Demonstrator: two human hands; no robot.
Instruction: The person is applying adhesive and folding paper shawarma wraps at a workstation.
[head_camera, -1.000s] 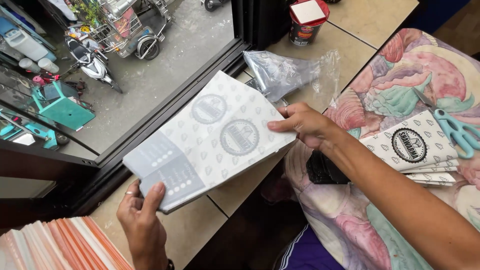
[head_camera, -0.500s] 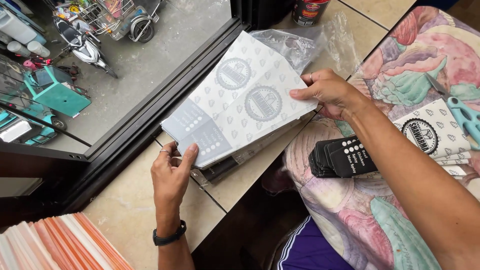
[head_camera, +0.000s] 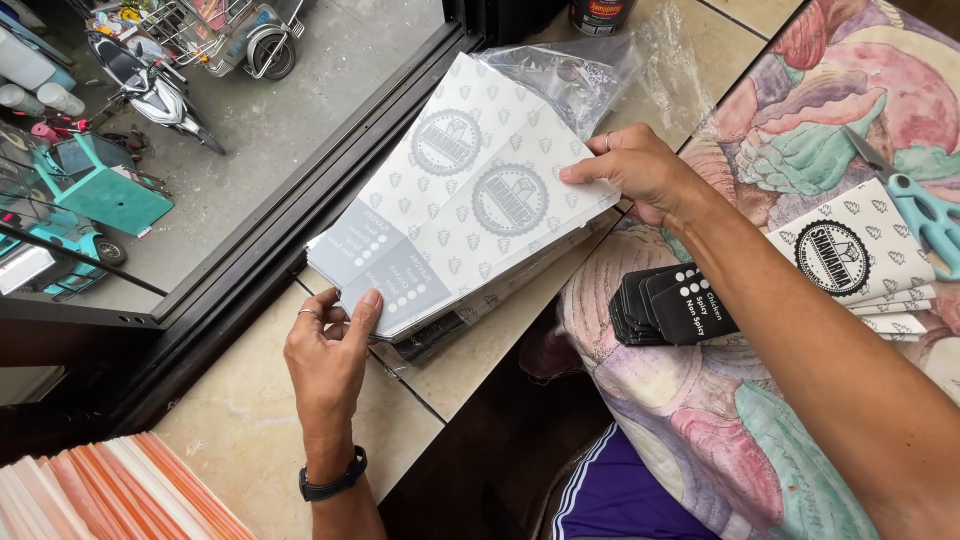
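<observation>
White paper sheets printed with round grey emblems and a grey panel at one end (head_camera: 460, 215) lie as a flat stack on the beige tiled ledge (head_camera: 240, 430), just beside the dark frame of a window (head_camera: 300, 230).

Head view. The left hand (head_camera: 330, 350) pinches the near corner of the stack, thumb on top of the grey panel and fingers curled beneath; a ring shows on one finger and a black band circles the wrist. The right hand (head_camera: 640, 170) grips the far right edge of the same stack, fingertips on the top sheet and thumb tucked under, also with a ring. The top sheet rests slightly askew over the sheets below, whose edges show along the lower right side. A crumpled clear plastic bag (head_camera: 580, 70) lies touching the far end of the stack. To the right, a floral cushion in pink, green and cream (head_camera: 800, 160) carries a fanned pile of black cards with white dots (head_camera: 670, 305), a small stack of white printed packets bearing a black round emblem (head_camera: 850, 260), and scissors with teal handles (head_camera: 920, 205), which lie against those packets. A dark can (head_camera: 600, 15) stands at the top edge. Orange-edged stacked paper (head_camera: 120, 490) fills the lower left corner. Through the glass, a scooter (head_camera: 150, 85) stands on grey pavement.
</observation>
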